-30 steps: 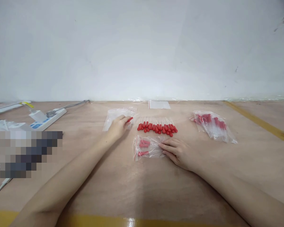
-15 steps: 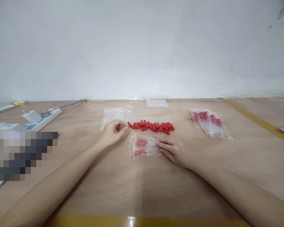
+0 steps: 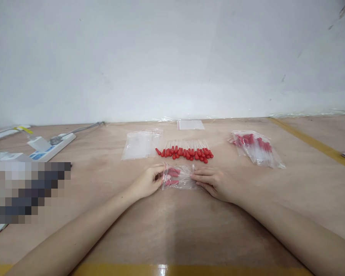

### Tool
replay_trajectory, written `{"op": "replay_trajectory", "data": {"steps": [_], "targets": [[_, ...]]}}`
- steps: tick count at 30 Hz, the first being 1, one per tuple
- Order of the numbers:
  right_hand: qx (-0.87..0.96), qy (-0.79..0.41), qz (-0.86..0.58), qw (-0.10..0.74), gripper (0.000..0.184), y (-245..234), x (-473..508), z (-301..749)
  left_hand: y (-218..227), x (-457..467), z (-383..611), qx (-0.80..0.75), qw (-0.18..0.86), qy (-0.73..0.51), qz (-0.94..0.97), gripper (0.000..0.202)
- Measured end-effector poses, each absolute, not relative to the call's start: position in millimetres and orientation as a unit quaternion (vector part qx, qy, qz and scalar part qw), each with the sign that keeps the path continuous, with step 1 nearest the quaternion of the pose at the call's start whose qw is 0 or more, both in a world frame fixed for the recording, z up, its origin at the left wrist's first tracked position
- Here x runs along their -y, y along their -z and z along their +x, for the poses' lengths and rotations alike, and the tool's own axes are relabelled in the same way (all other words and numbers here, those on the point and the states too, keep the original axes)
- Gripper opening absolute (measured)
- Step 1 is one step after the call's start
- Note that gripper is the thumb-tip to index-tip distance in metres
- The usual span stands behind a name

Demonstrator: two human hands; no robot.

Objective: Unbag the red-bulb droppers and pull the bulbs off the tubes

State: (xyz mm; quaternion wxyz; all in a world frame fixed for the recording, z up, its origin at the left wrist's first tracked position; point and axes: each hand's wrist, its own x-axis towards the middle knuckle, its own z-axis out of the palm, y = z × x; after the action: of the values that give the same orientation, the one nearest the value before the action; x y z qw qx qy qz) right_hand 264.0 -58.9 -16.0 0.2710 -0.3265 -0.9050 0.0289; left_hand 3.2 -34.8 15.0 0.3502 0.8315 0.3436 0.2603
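A clear zip-lock bag (image 3: pixel 186 184) lies in front of me with a few red-bulbed droppers (image 3: pixel 174 172) inside, their bulbs towards the red-striped mouth on the left. My left hand (image 3: pixel 151 180) is closed on that mouth edge, its fingertips partly hidden by the plastic. At the bag's other end, my right hand (image 3: pixel 214 182) grips the plastic with its fingers; the thumb is hidden. Just beyond the bag, a row of loose droppers (image 3: pixel 186 153) lies with red rubber bulbs facing me and clear thin stems pointing away.
Flat clear zip-lock bags (image 3: pixel 138 145) lie at back left, and another stack (image 3: pixel 190 125) sits near the wall. Bags filled with droppers (image 3: pixel 255 147) are piled at right. A power strip (image 3: pixel 54 147) with plugs and cables stands at far left. Yellow tape (image 3: pixel 307 140) crosses the table.
My left hand has come from beside the loose droppers down to the bag's mouth and taken hold of it. The mouth is now crumpled. My right hand stays at the other end.
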Motion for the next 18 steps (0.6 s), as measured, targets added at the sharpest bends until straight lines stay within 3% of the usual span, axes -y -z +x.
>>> {"op": "replay_trajectory", "data": {"steps": [8, 18], "targets": [[0.899, -0.035, -0.333, 0.284, 0.029, 19.3, 57.4, 263.8, -17.6, 32.7, 1.4, -0.389, 0.228, -0.176, 0.875, 0.013], [0.9, -0.04, -0.327, 0.286, 0.032, 18.2, 58.3, 263.8, -25.0, 35.9, -6.3, -0.337, 0.272, -0.218, 0.875, 0.011]]}}
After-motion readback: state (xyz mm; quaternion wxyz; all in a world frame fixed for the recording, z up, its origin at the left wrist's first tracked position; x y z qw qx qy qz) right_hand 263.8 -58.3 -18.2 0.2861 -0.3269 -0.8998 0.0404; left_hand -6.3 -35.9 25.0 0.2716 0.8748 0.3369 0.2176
